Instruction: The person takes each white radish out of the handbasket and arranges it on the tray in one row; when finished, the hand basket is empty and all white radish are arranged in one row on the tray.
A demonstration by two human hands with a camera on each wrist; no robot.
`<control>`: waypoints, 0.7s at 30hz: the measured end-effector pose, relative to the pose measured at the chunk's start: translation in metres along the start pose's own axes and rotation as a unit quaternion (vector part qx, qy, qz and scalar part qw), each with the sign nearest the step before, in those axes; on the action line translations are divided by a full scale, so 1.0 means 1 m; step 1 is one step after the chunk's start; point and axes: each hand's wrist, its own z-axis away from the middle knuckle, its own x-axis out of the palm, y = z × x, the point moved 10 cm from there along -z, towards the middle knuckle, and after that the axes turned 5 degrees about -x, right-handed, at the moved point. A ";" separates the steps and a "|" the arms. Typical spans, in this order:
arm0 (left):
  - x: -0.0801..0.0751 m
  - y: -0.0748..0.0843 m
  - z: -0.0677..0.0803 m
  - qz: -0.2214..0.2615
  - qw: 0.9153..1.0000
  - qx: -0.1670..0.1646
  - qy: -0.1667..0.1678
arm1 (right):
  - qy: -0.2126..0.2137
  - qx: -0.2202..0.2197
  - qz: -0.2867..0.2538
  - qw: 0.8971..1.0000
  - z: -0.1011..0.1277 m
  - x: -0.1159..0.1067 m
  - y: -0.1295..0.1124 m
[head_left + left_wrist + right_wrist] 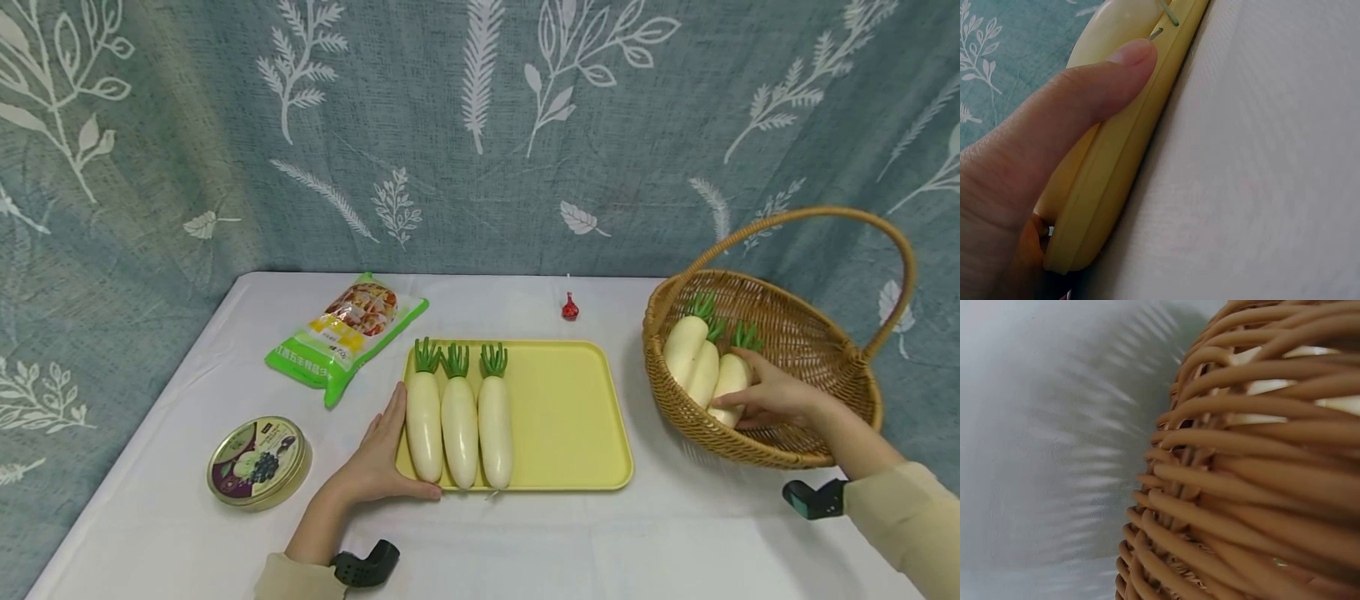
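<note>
Three white radishes (461, 429) with green tops lie side by side on the left half of a yellow tray (562, 417). My left hand (382, 458) rests at the tray's front left corner, fingers stretched along its left side. In the left wrist view my thumb (1125, 59) lies on the tray's rim. On the right, a brown wicker basket (678, 408) with an arched handle contains three more white radishes (686, 346). My right hand (776, 392) grips the rightmost radish (731, 379) inside it. The basket's woven wall (1260, 456) hides that hand in the right wrist view.
A green food packet (348, 325) lies behind and left of the tray. Nearer the table's left edge sits a round tin (258, 462). A small red trinket (570, 308) is behind the tray. The white-covered table (600, 550) ends at a patterned curtain (420, 125).
</note>
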 end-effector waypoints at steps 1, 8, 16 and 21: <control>0.000 0.000 0.000 0.001 1.000 0.001 0.000 | 0.000 -0.004 -0.001 1.000 0.000 -0.001 -0.001; 0.000 0.000 0.000 0.002 1.000 0.000 -0.001 | 0.004 -0.005 -0.012 1.000 0.004 -0.005 0.001; 0.001 0.000 0.000 0.003 1.000 -0.002 -0.004 | 0.013 0.000 -0.012 1.000 0.008 -0.009 0.003; 0.001 0.000 0.001 0.002 1.000 -0.003 -0.002 | 0.016 -0.007 -0.016 1.000 0.009 -0.010 0.001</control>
